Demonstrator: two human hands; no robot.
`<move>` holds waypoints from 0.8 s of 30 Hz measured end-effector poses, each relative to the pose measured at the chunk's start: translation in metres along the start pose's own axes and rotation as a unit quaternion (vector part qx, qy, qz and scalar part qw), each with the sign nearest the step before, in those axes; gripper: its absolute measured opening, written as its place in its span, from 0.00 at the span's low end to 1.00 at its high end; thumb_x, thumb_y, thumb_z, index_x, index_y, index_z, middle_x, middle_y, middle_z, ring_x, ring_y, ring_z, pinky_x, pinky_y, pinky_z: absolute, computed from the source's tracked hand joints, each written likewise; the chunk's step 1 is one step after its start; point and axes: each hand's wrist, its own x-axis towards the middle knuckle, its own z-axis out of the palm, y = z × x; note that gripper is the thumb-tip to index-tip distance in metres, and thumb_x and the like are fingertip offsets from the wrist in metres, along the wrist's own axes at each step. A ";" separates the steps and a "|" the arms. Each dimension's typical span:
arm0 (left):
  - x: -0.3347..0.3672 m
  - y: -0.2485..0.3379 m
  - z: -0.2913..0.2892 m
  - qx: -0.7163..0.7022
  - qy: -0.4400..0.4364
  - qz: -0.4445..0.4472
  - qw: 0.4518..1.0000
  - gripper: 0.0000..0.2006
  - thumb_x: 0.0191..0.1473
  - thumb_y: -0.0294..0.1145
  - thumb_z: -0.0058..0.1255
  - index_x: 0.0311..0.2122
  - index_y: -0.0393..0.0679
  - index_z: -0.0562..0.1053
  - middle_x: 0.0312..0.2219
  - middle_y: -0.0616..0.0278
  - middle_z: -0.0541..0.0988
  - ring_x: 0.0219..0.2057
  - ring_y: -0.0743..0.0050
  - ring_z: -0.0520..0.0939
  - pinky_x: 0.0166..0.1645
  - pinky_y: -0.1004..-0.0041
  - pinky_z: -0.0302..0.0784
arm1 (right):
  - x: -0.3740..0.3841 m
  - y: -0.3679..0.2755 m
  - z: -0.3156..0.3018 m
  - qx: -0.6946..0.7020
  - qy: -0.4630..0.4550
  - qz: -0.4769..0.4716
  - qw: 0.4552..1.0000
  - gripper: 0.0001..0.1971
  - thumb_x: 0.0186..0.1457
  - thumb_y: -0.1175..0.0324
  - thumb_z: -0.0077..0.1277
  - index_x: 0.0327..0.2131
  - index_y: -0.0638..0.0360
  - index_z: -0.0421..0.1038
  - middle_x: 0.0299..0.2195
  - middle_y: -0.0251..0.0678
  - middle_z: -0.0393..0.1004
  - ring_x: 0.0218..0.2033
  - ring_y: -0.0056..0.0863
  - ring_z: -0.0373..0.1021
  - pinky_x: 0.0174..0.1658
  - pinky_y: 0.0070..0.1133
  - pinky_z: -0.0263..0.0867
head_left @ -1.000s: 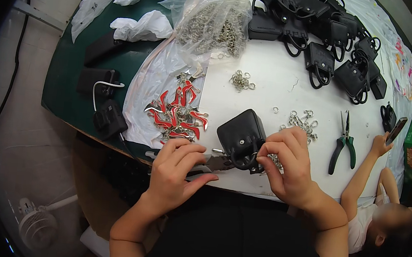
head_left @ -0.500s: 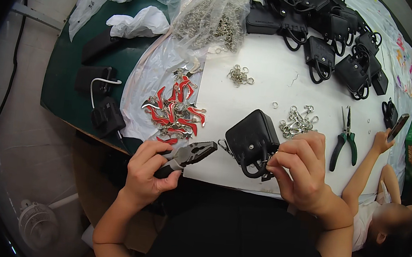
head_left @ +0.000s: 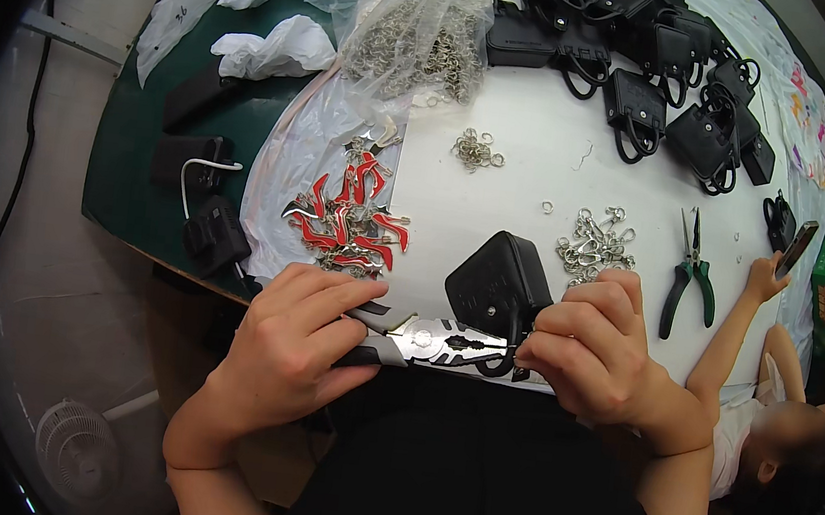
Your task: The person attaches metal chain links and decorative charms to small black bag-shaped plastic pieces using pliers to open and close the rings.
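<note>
My left hand (head_left: 285,343) is wrapped round the grey-and-black handles of a pair of combination pliers (head_left: 439,343). The jaws point right, and their tips meet the fingertips of my right hand (head_left: 592,345). That hand is closed in a pinch at the looped handle of a small black handbag (head_left: 501,279); the exact piece between the fingertips is hidden. The bag leans at the table's near edge, its handle towards me. Just beyond my right hand lies a pile of silvery clasps (head_left: 595,245). Past my left hand are red, shoe-shaped metal charms (head_left: 344,215).
Green-handled long-nose pliers (head_left: 692,277) lie at the right. Small metal rings (head_left: 477,151) and a clear bag of hardware (head_left: 415,42) sit farther back. Black handbags (head_left: 639,110) crowd the far right. A person (head_left: 775,446) at the right holds a phone (head_left: 797,248).
The pliers have swung level and moved right, so their tips reach my right fingertips. My left hand has turned over their handles. The bag has tilted slightly.
</note>
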 end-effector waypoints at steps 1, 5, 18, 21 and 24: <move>0.001 0.001 -0.001 0.007 0.000 0.002 1.000 0.19 0.24 0.29 0.69 0.25 0.38 0.71 0.45 0.52 0.79 0.42 0.53 0.79 0.45 0.60 0.74 | 0.000 0.000 -0.001 0.002 -0.002 0.001 1.000 0.09 0.43 0.69 0.61 0.29 0.57 0.73 0.31 0.29 0.72 0.34 0.28 0.68 0.39 0.28 0.59; 0.005 0.005 0.001 0.020 0.037 0.007 0.999 0.19 0.22 0.30 0.68 0.22 0.37 0.70 0.41 0.52 0.81 0.38 0.53 0.81 0.39 0.62 0.74 | 0.001 0.002 -0.001 0.017 -0.007 0.001 1.000 0.09 0.43 0.69 0.62 0.29 0.57 0.72 0.30 0.30 0.71 0.34 0.29 0.68 0.39 0.28 0.59; -0.001 -0.014 0.010 0.027 0.001 0.033 0.999 0.21 0.29 0.33 0.69 0.30 0.40 0.71 0.37 0.58 0.76 0.40 0.59 0.77 0.46 0.63 0.71 | -0.017 0.007 0.006 0.077 -0.011 0.102 0.992 0.19 0.39 0.65 0.69 0.34 0.60 0.73 0.32 0.36 0.72 0.35 0.35 0.66 0.40 0.32 0.61; -0.003 -0.018 0.004 0.032 0.013 0.002 0.999 0.27 0.31 0.32 0.69 0.40 0.39 0.72 0.37 0.59 0.76 0.39 0.60 0.76 0.46 0.63 0.70 | -0.053 0.024 -0.019 -0.050 0.039 0.304 0.950 0.28 0.39 0.66 0.69 0.44 0.67 0.70 0.45 0.44 0.70 0.47 0.41 0.67 0.53 0.31 0.63; 0.005 -0.017 -0.008 0.074 0.005 -0.007 0.997 0.30 0.31 0.31 0.69 0.44 0.39 0.72 0.37 0.58 0.76 0.39 0.57 0.76 0.45 0.62 0.70 | -0.111 0.041 -0.048 -0.269 -0.034 0.441 0.855 0.42 0.41 0.65 0.68 0.60 0.68 0.60 0.58 0.49 0.62 0.60 0.47 0.59 0.62 0.34 0.55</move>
